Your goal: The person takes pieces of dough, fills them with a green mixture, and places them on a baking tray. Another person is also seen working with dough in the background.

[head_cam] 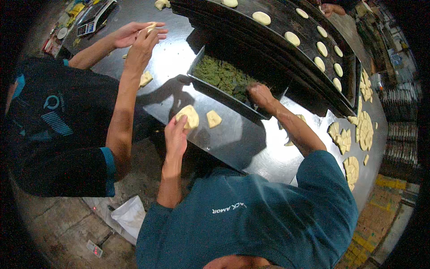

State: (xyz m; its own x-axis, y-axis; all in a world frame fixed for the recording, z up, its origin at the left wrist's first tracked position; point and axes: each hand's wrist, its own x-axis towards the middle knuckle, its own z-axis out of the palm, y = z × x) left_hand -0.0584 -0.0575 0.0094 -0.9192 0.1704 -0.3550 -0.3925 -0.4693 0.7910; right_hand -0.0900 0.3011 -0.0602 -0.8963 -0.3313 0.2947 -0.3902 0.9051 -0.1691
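My left hand holds a flattened round of pale dough over the front part of the steel table, thumb on top. To its right a smaller cut dough piece lies on the metal. My right hand is at the right end of a rectangular metal tray, its fingers bent down towards a crumbly green filling. A small shiny bit shows just below that hand; whether the fingers grip a utensil is hidden. More dough pieces lie partly behind my right forearm.
Beyond the filling, a stack of dark baking trays carries several dough discs. Divided dough rounds lie on the table at right. At left a co-worker's hands handle dough, near a digital scale. Another person's hand shows at top right.
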